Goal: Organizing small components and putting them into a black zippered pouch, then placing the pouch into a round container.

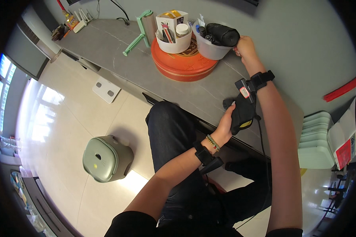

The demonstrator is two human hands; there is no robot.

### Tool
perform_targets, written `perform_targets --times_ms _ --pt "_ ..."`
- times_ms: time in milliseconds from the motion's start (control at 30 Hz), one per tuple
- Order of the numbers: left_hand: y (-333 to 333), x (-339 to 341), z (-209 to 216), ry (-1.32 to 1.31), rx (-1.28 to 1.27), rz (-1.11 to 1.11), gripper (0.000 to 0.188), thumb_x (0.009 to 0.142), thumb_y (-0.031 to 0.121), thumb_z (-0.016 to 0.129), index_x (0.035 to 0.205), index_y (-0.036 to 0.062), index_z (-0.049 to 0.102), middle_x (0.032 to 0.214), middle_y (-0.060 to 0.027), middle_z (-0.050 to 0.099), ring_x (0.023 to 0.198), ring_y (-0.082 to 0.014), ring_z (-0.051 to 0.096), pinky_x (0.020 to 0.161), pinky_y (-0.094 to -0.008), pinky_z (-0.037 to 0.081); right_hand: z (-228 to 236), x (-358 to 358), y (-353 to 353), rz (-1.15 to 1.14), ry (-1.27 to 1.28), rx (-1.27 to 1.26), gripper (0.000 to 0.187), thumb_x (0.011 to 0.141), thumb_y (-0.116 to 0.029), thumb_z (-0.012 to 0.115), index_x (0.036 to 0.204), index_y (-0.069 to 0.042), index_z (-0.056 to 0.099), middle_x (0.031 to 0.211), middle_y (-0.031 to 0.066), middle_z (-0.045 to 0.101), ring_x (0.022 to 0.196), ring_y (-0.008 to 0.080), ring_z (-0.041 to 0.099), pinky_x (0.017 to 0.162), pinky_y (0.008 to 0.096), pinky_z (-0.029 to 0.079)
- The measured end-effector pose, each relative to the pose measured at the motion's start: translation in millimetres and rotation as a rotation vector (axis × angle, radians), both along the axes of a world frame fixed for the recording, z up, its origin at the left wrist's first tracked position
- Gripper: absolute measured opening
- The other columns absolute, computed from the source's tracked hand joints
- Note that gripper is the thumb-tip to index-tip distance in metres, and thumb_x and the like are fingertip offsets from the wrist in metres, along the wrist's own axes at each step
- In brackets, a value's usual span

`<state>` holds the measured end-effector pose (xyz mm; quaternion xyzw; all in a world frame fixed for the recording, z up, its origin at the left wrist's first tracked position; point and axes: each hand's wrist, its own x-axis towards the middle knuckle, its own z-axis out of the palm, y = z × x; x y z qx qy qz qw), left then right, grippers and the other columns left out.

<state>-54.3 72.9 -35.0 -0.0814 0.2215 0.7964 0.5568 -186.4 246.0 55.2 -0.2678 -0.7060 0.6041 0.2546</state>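
My left hand (224, 124) is closed round a soft-looking black bundle (243, 112) with a yellow patch at its lower end, held over the counter's front edge. Its exact kind does not show. Further back, my right hand (247, 49) has its fingers curled at the right side of a translucent plastic tub (211, 50). What those fingers hold, if anything, is hidden. In the tub lie a thick black rolled item (223, 34) and several small dark and blue-capped things. Each wrist carries a black strap with a small device.
The tub and a white container (172, 46) rest on a round orange tin (182, 69) on the grey counter (126, 67). A light green stand (140, 37) is beside them. A green stool (103, 160) and white scale (106, 90) are on the floor; stacked pale green stools (316, 138) stand right.
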Motion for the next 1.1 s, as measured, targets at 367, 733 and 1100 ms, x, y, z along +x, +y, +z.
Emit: perform_targets --times_ms 367,733,1100 --pt "0.4 2.2 -8.2 0.012 0.018 0.013 0.038 0.087 0.035 0.043 0.111 0.0060 0.049 0.105 -0.0043 0.057 0.094 -0.0156 0.055 0.083 -0.0271 0.043 -15.9 -8.4 -17.6 -0.067 -0.068 0.089 0.032 0.085 -0.023 0.046 0.066 0.002 0.053 0.054 0.0101 0.055 0.040 0.0143 0.048 0.035 0.0269 0.035" --pt "-5.7 -6.1 -1.8 0.532 -0.125 0.142 0.033 0.084 0.021 0.051 0.110 0.0003 0.048 0.101 -0.0080 0.058 0.091 -0.0205 0.056 0.082 -0.0302 0.044 6.1 93.6 -43.6 0.241 -0.171 0.000 0.043 0.085 -0.036 0.049 0.109 0.000 0.047 0.070 0.0121 0.061 0.049 0.0129 0.055 0.048 0.0239 0.047" --pt "-36.0 16.4 9.7 2.422 -0.781 -0.354 0.065 0.068 0.010 0.060 0.128 0.0081 0.035 0.137 -0.0184 0.020 0.126 -0.0405 0.018 0.096 -0.0575 0.023 -59.4 254.1 -130.3 -0.087 -0.149 0.824 0.036 0.072 -0.003 0.052 0.108 0.000 0.051 0.113 0.0182 0.047 0.105 0.0308 0.047 0.086 0.0363 0.041"
